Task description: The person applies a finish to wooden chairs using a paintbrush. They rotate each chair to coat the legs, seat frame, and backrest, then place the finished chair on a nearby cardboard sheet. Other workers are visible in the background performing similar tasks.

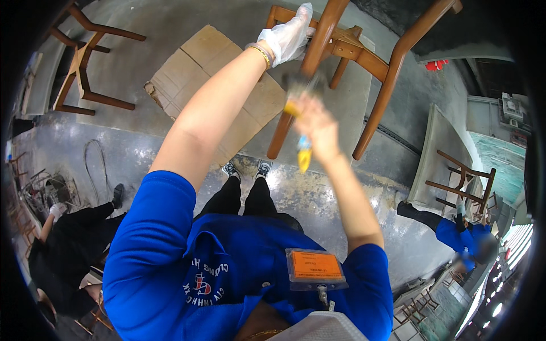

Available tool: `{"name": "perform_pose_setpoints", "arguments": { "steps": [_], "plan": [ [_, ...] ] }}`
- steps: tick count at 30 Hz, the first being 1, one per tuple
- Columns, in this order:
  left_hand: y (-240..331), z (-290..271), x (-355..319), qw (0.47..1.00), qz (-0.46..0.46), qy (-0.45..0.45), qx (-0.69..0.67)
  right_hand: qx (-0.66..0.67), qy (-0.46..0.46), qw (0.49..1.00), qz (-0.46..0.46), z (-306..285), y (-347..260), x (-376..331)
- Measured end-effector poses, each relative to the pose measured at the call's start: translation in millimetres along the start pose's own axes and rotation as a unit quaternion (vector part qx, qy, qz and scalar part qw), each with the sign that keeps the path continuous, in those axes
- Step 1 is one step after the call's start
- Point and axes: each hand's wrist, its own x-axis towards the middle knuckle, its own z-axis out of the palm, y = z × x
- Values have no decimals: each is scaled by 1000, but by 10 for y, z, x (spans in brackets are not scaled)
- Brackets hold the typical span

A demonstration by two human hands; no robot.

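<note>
A brown wooden chair frame (318, 48) stands on the worktop in front of me, its legs and rails showing. At its left side my left hand (289, 35), in a thin see-through plastic glove, is closed on the frame; part of its grip is hidden behind the wood. My right hand (317, 122), bare and blurred by motion, is closed around a brush (305, 156) with a yellow and blue handle. Its dark bristle end, also smeared, is at the near chair leg; I cannot tell whether it touches the wood.
A flattened cardboard sheet (196, 74) lies on the grey worktop (153, 17), beneath my left arm. Another wooden chair frame (85, 57) stands far left. At right, a person in blue (455, 233) works by a chair frame (466, 179). A person in black (74, 250) is at left.
</note>
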Motion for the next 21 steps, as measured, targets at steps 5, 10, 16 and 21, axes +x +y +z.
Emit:
{"name": "perform_pose_setpoints", "arguments": {
  "steps": [5, 10, 16, 21],
  "plan": [
    [83, 48, -148, 998, 54, -9, 17, 92, -289, 953, -15, 247, -675, -568],
    [-80, 92, 83, 994, 110, 2, 23, 112, 29, 992, 50, -125, -194, 312],
    [-116, 190, 370, 983, 163, -45, -68, -224, -252, 941, -35, 383, -1073, -237],
    [-166, 127, 464, 986, 166, -29, 7, 5, -179, 975, 129, 126, -704, 190]
  ]
}}
